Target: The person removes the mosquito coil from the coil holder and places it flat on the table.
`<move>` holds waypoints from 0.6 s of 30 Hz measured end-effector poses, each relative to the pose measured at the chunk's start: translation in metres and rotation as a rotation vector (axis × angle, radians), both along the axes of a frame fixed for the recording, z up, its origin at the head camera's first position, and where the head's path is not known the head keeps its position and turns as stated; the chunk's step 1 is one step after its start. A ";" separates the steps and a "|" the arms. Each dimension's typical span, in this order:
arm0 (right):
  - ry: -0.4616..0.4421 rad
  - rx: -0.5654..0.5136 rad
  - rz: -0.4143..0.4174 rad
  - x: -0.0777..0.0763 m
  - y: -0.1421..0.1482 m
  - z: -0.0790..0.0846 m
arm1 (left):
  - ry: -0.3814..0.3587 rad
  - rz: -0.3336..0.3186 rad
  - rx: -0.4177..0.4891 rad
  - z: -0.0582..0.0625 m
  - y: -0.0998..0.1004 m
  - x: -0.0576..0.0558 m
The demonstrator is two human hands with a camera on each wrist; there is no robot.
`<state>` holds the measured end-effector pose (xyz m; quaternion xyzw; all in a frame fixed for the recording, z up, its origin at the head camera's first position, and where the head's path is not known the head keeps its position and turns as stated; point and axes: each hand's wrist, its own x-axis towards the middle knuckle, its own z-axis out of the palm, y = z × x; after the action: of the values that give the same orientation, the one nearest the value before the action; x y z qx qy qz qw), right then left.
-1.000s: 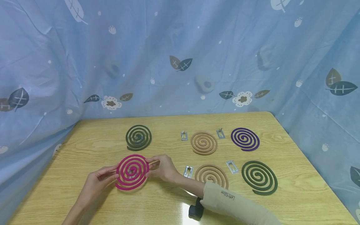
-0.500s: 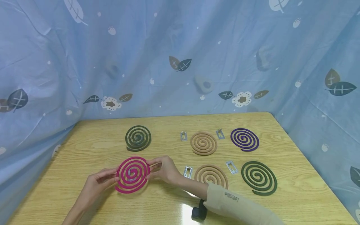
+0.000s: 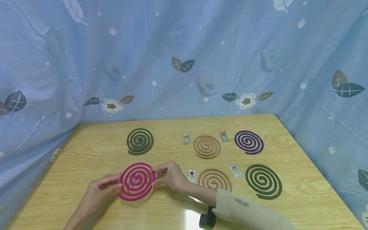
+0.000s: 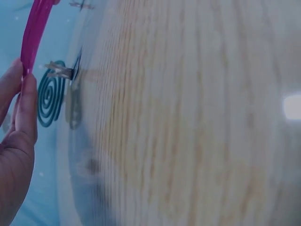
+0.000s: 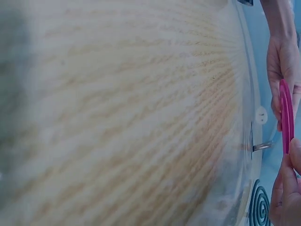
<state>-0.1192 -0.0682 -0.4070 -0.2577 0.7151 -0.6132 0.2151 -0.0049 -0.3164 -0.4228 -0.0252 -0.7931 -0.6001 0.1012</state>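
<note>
Between my two hands is a pink mosquito coil point(image 3: 138, 179), lifted off the table. My left hand point(image 3: 100, 189) pinches its left rim between thumb and fingers. The opposite rim is pinched by my right hand point(image 3: 171, 177). Through the coil's gaps I see a metal coil stand point(image 3: 132, 179) on the table below. The left wrist view shows that stand's raised prong point(image 4: 61, 70), apart from the pink coil point(image 4: 35, 35). Seen edge-on in the right wrist view, the coil point(image 5: 286, 117) is held above the prong point(image 5: 262, 146).
A dark green coil point(image 3: 144, 151) sits behind, metal showing at its centre. To the right lie two tan coils point(image 3: 206, 145), a purple coil point(image 3: 248, 140), another green coil point(image 3: 262, 179) and several metal stands point(image 3: 235, 171). A patterned blue curtain point(image 3: 155, 64) surrounds the wooden table point(image 3: 72, 153).
Both hands have shifted slightly toward me and a little to the right with the pink coil. Their pinch on it is unchanged.
</note>
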 end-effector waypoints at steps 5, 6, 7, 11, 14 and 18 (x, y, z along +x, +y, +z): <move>-0.031 0.007 0.008 0.002 0.006 0.001 | -0.002 -0.019 -0.020 -0.001 0.002 0.001; -0.027 0.008 0.009 0.002 0.007 0.000 | -0.001 -0.022 -0.034 -0.001 0.003 0.001; -0.022 0.011 0.010 0.003 0.009 0.000 | 0.001 -0.026 -0.049 -0.001 0.004 0.001; -0.020 0.007 0.012 0.004 0.015 0.000 | 0.011 -0.061 -0.075 -0.001 0.005 0.001; -0.026 0.002 0.013 0.005 0.019 -0.001 | 0.019 -0.095 -0.078 -0.002 0.006 0.000; -0.038 -0.001 0.005 0.005 0.023 -0.004 | 0.015 -0.100 -0.080 -0.003 0.008 -0.001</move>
<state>-0.1143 -0.0456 -0.4107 -0.2479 0.7098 -0.6179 0.2301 -0.0055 -0.3081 -0.4257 -0.0732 -0.8134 -0.5721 0.0757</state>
